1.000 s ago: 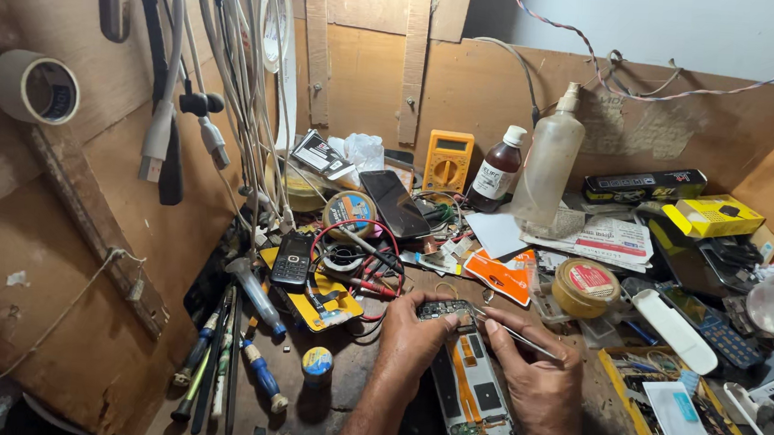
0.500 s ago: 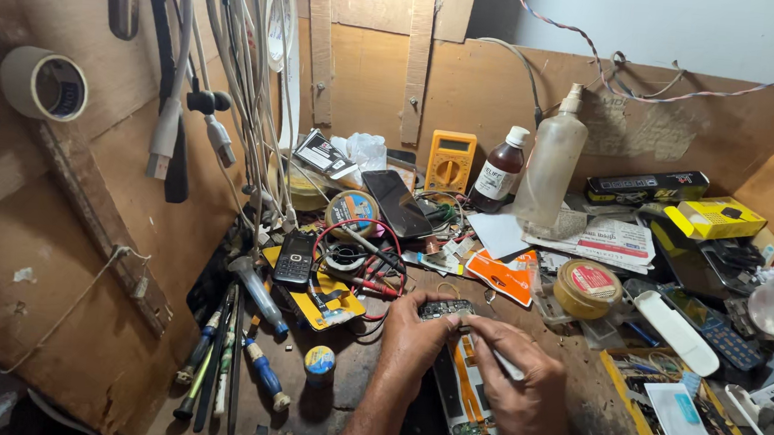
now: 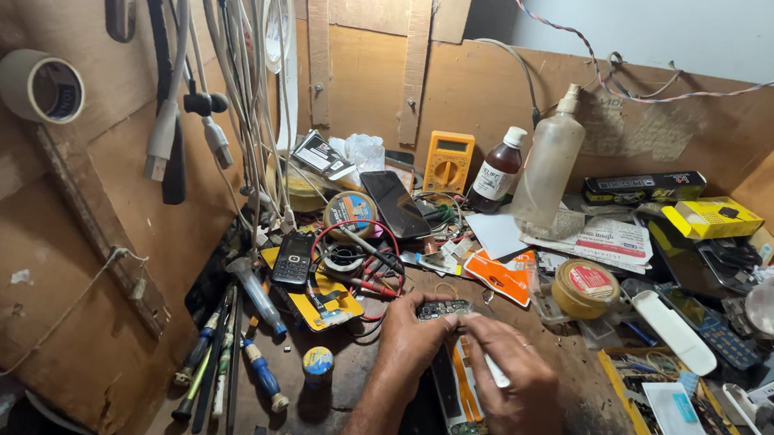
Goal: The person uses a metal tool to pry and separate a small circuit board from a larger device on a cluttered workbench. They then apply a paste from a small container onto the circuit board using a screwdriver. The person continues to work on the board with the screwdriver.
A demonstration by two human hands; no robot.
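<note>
**Two hands on an opened phone at a cluttered repair bench**

Left hand [image 3: 413, 337] fingers pinch the top edge of the opened phone [image 3: 453, 377] lying on the wooden bench [image 3: 573, 412]. Right hand [image 3: 520, 390] fingers close around a slim white tool [image 3: 496, 372], possibly tweezers, over its circuit board. Nearby: screwdrivers [image 3: 232, 361], yellow multimeter [image 3: 448, 161].

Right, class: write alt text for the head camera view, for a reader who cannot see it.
Two hands, left hand and right hand, work on an opened mobile phone on a cluttered wooden workbench. Around them lie screwdrivers, a yellow multimeter, bottles and tape rolls; cables hang at left.
</note>
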